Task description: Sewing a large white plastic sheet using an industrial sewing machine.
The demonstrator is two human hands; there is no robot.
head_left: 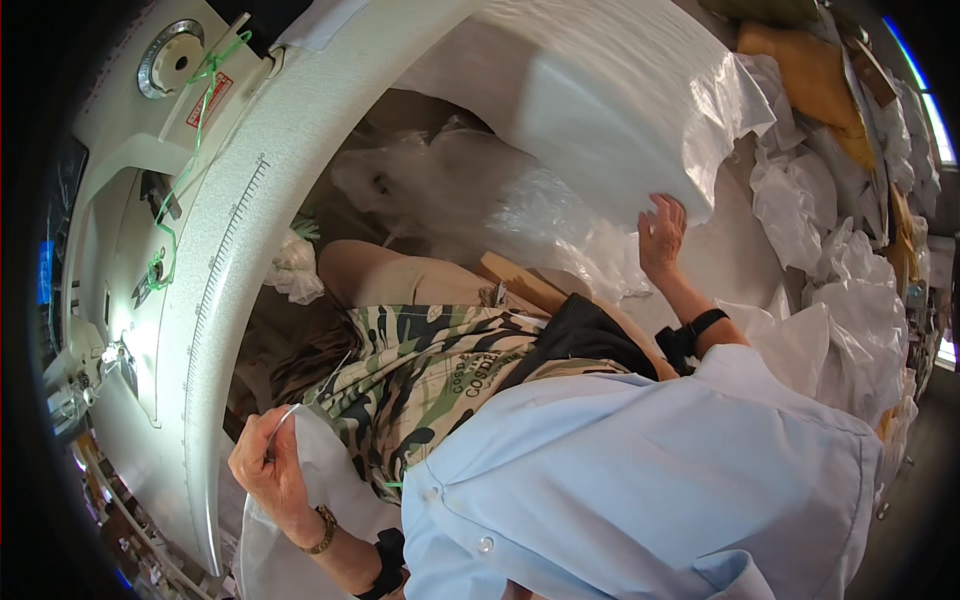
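Observation:
My left hand (270,470) is closed in a pinch near the front edge of a sewing machine table (240,215). A thin, shiny curved thing (281,422) shows between its thumb and fingers; its kind is hard to tell. Beside that hand, a white sheet (325,465) hangs next to my lap. To the right, my right hand (662,237) is open, its fingers lightly spread against a large white plastic sheet (600,110). The sheet spreads from the table's far side down beside my legs, rumpled and see-through in its lower part.
On the sewing machine (120,210), a green cord (172,235) hangs from near the dial (172,60). A printed ruler runs along the table edge. Crumpled plastic bags (850,310) and a brown package (805,85) pile up at right. A camouflage apron (420,370) covers my lap.

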